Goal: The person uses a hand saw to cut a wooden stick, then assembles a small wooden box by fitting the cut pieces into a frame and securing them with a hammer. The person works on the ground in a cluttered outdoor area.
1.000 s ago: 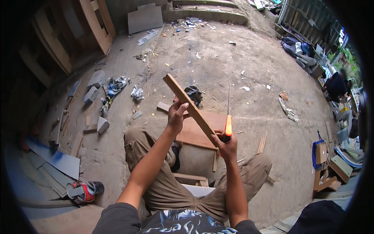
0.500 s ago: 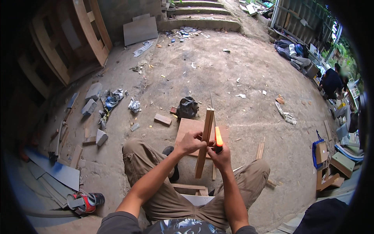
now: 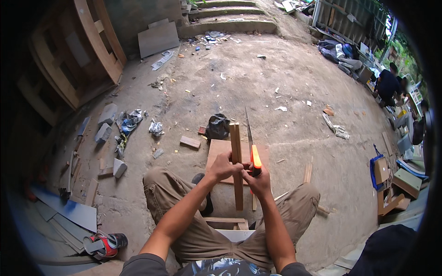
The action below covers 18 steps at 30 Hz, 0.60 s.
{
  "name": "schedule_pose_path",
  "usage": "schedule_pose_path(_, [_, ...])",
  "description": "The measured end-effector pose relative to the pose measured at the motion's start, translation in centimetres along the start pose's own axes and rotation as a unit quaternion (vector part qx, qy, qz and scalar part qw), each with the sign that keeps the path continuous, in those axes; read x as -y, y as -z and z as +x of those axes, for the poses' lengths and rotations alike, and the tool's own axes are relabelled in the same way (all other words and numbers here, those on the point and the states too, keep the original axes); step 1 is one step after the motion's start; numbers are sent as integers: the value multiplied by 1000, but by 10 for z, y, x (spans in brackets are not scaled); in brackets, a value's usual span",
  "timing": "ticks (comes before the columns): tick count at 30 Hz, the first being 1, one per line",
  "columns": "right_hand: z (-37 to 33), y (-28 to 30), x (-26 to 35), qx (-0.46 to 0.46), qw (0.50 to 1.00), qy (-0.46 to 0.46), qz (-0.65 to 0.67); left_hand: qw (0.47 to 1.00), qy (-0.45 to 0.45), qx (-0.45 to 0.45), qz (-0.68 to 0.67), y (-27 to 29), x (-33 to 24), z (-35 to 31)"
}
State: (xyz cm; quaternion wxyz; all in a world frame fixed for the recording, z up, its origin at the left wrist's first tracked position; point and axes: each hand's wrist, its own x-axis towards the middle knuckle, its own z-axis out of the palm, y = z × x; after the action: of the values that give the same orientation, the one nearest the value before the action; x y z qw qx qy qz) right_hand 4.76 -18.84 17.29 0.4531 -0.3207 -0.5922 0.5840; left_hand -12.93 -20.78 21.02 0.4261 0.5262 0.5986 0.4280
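My left hand [image 3: 223,168] is closed around two narrow wooden strips [image 3: 235,143], held together lengthwise and pointing away from me. In my right hand [image 3: 260,182] is a handsaw [image 3: 256,157] with an orange and black handle. Its thin blade points forward, to the right of the strips. The fingers of both hands meet near the middle of the wood; exactly how the right fingertips touch it is hard to make out. Beneath them on the ground lies a square reddish-brown board [image 3: 217,150], partly covered by my hands and the strips.
A black plastic bag [image 3: 218,126] and a wooden block [image 3: 190,142] lie beyond the board. Grey blocks [image 3: 107,114] and offcuts are at left, near open paint cans [image 3: 107,245]. Boxes [image 3: 380,170] stand at right. Another person [image 3: 387,85] is at the far right.
The wooden strips have swung to point more straight ahead and shifted slightly left. The saw has tilted a little leftward with my right hand. Both hands keep their hold.
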Motion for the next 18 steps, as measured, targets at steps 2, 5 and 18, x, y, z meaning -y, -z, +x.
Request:
schedule_pose_path(2, [-1,-6,3,8,999,7,-39,993,-4,-43,-110,7,15,5])
schedule_pose_path(5, [-4,-8,15,24,990,37,-137,974,4,-113,-196,35,24,19])
schedule_pose_path(18, [-8,-9,11,27,998,-58,11,946,34,-214,-241,54,14,18])
